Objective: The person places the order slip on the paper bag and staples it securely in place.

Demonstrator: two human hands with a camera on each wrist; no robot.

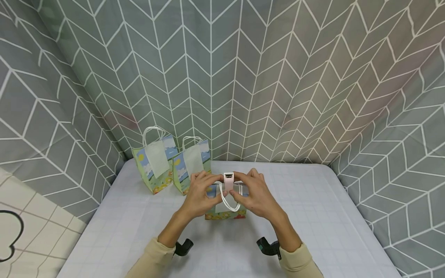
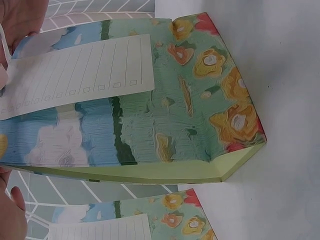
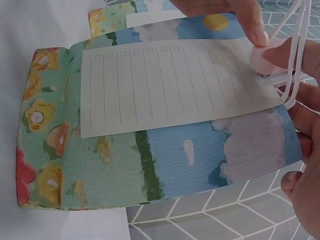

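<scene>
A small pale pink stapler (image 1: 228, 184) sits at the top edge of a paper gift bag (image 1: 240, 214), below the white rope handles (image 3: 300, 55). My left hand (image 1: 202, 195) pinches the stapler from one side, thumb nearest me and fingers behind. From the other side my right hand (image 1: 257, 196) pinches it too, its thumb (image 3: 281, 54) pressed on the pink body. The bag is painted with flowers, sky and clouds. A lined paper sheet (image 2: 100, 75) with small checkboxes lies against its front, its upper end at the stapler.
Two matching bags, a nearer one (image 1: 206, 152) and one farther left (image 1: 167, 148), stand at the back left of the table (image 1: 295, 216), each with a pale sheet on its front. A patterned grey curtain (image 1: 243, 96) encloses the table.
</scene>
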